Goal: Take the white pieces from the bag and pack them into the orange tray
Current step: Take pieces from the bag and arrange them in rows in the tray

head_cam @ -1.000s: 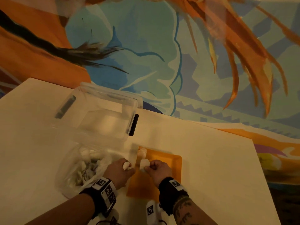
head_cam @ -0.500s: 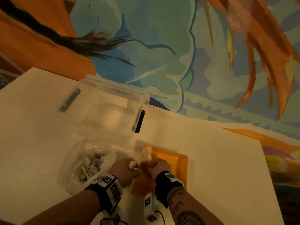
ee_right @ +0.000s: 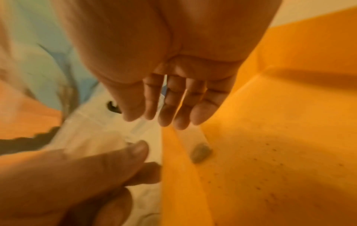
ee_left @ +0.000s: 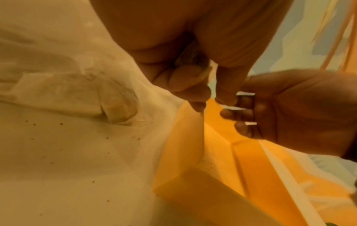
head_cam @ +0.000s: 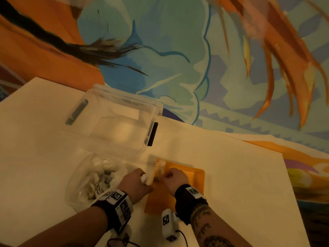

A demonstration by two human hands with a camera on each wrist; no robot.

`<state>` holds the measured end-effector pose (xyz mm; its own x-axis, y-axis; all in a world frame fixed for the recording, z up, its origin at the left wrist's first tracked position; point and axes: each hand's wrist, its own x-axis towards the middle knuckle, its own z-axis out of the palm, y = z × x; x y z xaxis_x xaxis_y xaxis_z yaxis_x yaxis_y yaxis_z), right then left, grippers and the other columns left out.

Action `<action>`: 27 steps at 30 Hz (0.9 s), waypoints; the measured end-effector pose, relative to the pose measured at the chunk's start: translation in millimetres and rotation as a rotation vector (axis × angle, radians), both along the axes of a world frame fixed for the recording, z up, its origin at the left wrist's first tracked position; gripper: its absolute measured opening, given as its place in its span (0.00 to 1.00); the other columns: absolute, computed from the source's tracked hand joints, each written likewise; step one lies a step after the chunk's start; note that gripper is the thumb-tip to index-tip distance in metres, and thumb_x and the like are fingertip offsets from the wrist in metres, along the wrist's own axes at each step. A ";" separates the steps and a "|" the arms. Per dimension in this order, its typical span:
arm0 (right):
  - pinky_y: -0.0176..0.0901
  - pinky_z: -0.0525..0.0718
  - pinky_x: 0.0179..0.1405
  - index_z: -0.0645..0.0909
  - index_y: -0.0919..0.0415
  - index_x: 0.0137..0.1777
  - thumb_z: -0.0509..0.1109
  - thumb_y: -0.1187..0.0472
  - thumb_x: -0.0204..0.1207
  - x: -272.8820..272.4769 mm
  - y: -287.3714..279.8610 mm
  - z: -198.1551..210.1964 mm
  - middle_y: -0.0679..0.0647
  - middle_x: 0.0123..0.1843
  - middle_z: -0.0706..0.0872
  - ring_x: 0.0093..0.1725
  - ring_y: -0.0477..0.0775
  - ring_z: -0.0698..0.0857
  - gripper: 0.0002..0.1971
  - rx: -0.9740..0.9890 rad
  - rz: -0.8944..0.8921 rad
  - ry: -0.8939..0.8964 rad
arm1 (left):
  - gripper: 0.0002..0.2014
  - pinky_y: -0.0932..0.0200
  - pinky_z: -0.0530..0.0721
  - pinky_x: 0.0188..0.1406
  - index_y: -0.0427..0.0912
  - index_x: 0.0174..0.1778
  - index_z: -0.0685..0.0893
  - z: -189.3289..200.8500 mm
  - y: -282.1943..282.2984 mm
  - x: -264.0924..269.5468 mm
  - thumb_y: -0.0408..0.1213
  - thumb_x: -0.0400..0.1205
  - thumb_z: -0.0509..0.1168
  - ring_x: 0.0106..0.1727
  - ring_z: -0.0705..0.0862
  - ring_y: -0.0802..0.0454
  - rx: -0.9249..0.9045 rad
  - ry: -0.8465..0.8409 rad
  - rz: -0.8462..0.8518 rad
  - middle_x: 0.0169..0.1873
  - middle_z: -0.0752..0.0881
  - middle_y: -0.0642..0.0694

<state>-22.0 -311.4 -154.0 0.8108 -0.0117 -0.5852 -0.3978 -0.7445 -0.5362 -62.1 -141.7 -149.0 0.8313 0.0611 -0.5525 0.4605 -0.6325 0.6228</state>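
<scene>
The orange tray [head_cam: 195,177] lies on the table right of the clear bag [head_cam: 92,177], which holds several white pieces. My left hand [head_cam: 137,182] hovers between bag and tray, its curled fingers pinching one white piece [head_cam: 143,178], which shows pale inside the fist [ee_left: 195,65] in the left wrist view. My right hand [head_cam: 175,178] sits over the tray's far left corner beside the white pieces [head_cam: 160,167] that lie there. Its fingers [ee_right: 173,104] hang straight and together above the tray floor [ee_right: 270,137], with nothing seen in them.
An empty clear plastic box [head_cam: 115,125] with dark latches stands behind the bag. A small white tagged device [head_cam: 167,223] with a cable lies at the table's front edge. A small dark speck [ee_right: 200,152] lies on the tray floor. A painted wall rises behind the table.
My right hand carried its white piece forward to the tray's far left corner and no longer shows it. The left hand kept its piece and stayed by the tray's left edge.
</scene>
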 end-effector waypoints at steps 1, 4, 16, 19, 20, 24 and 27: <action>0.45 0.84 0.54 0.84 0.51 0.52 0.73 0.46 0.75 -3.2 -0.1 7.2 0.49 0.52 0.87 0.53 0.53 0.85 0.12 0.094 0.010 -0.044 | 0.23 0.56 0.86 0.34 0.52 0.53 0.76 1.8 0.4 -0.2 0.52 0.68 0.78 0.40 0.88 0.51 -0.011 -0.013 0.001 0.43 0.87 0.49; 0.39 0.83 0.57 0.85 0.47 0.56 0.75 0.49 0.75 -16.1 1.5 30.2 0.45 0.55 0.88 0.55 0.48 0.85 0.12 0.336 0.091 -0.105 | 0.21 0.52 0.89 0.38 0.53 0.47 0.75 10.5 -1.2 -2.5 0.49 0.64 0.77 0.36 0.87 0.53 -0.106 -0.058 -0.037 0.38 0.88 0.50; 0.43 0.82 0.39 0.81 0.46 0.36 0.75 0.51 0.74 -42.0 -4.1 46.3 0.46 0.36 0.85 0.37 0.47 0.82 0.07 0.471 -0.001 -0.260 | 0.13 0.59 0.82 0.30 0.45 0.44 0.82 49.5 -16.0 -19.0 0.48 0.75 0.75 0.26 0.87 0.57 -0.158 -0.193 -0.132 0.33 0.90 0.44; 0.48 0.80 0.36 0.79 0.47 0.34 0.72 0.47 0.70 -44.0 -11.4 49.0 0.49 0.34 0.85 0.33 0.48 0.79 0.08 0.519 -0.125 -0.264 | 0.14 0.67 0.77 0.24 0.43 0.46 0.85 55.0 -21.1 -23.4 0.51 0.80 0.71 0.23 0.84 0.60 -0.174 -0.233 -0.090 0.29 0.89 0.44; 0.46 0.79 0.35 0.79 0.47 0.34 0.73 0.48 0.71 -44.9 -14.3 50.1 0.49 0.33 0.84 0.32 0.47 0.79 0.09 0.527 -0.136 -0.267 | 0.13 0.69 0.75 0.22 0.41 0.46 0.85 55.6 -22.4 -24.7 0.49 0.81 0.70 0.21 0.82 0.61 -0.182 -0.237 -0.069 0.26 0.87 0.44; 0.35 0.79 0.33 0.82 0.55 0.46 0.75 0.58 0.77 -50.9 -23.6 56.0 0.49 0.36 0.85 0.34 0.44 0.82 0.04 0.599 -0.125 -0.284 | 0.09 0.64 0.77 0.24 0.47 0.40 0.87 52.6 -25.2 -29.2 0.45 0.83 0.67 0.21 0.81 0.59 -0.193 -0.228 -0.029 0.23 0.87 0.44; 0.31 0.79 0.35 0.85 0.53 0.50 0.74 0.59 0.78 -53.8 -27.8 52.1 0.46 0.39 0.86 0.35 0.41 0.83 0.03 0.581 -0.076 -0.271 | 0.09 0.59 0.80 0.26 0.50 0.35 0.86 47.4 -25.3 -30.7 0.45 0.81 0.70 0.23 0.83 0.54 -0.211 -0.210 0.000 0.22 0.87 0.43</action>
